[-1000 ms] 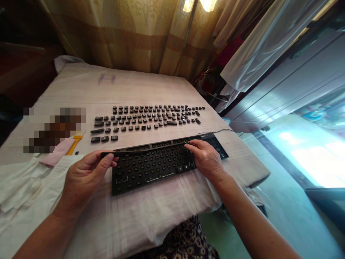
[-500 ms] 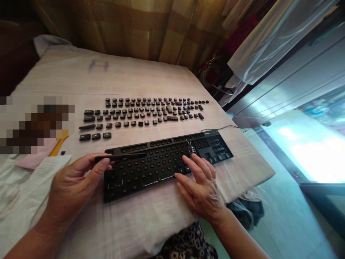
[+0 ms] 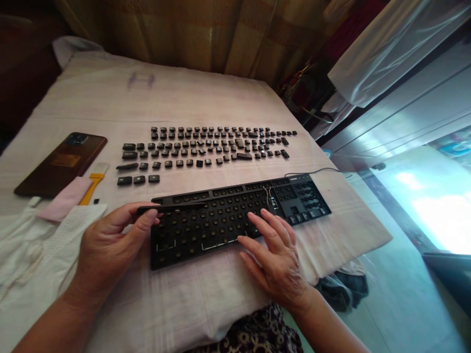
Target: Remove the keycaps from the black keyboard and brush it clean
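Note:
My left hand (image 3: 115, 240) pinches a slim black pointed tool (image 3: 176, 207) between thumb and fingers. Its tip reaches over the upper left part of a black keyboard (image 3: 221, 215). Most of that keyboard's left and middle sections are bare of keycaps, while some caps remain at the lower right. My right hand (image 3: 275, 252) has its fingers spread over the keyboard's front edge, holding nothing that I can see. Just beyond those fingertips, a wire keycap puller (image 3: 269, 195) lies on the keyboard. Loose black keycaps (image 3: 245, 157) sit in rows behind it.
A dark phone (image 3: 61, 164), a pink cloth (image 3: 66, 198), a yellow-handled brush (image 3: 91, 189) and white cloths (image 3: 25, 250) lie at the left. A small black piece (image 3: 96, 201) sits near the brush. The cable (image 3: 320, 170) trails right from the keyboard toward the table edge.
The view has shifted, so the table things appear farther right. My right hand has slid slightly left along the keyboard. The tool in my left hand keeps nearly the same place over it.

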Motion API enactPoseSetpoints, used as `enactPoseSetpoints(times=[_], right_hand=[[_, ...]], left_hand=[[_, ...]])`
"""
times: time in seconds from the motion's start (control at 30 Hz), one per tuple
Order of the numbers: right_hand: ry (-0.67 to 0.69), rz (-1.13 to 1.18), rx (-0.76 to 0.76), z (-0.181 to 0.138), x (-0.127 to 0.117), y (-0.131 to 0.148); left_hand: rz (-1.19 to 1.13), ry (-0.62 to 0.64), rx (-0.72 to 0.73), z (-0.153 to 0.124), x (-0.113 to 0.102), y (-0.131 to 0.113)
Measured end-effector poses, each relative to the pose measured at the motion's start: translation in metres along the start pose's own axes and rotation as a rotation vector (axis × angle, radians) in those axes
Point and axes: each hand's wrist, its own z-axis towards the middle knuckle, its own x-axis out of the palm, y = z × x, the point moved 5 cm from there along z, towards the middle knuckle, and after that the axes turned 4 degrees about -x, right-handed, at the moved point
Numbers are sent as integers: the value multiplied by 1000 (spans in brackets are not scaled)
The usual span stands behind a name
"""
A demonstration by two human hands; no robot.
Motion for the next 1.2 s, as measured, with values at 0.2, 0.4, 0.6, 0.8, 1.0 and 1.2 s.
enactPoseSetpoints(times=[0.2,0.4,0.6,0.8,1.0,1.2], right_hand=[[13,134,-59,8,14,31],[48,172,-67,10,21,39],[-90,250,-24,9,8,27],[-153,374,50,0,0,16],[-49,424,87,-8,3,16],[-34,430,83,-7,7,16]], left_hand=[[-32,21,23,-1,1,1],[-49,44,71,-3,3,-2],[-32,78,119,-7,7,-8],[-17,83,173,-8,7,-12],[5,97,234,-7,8,-16],[53,85,260,-7,7,-13]])
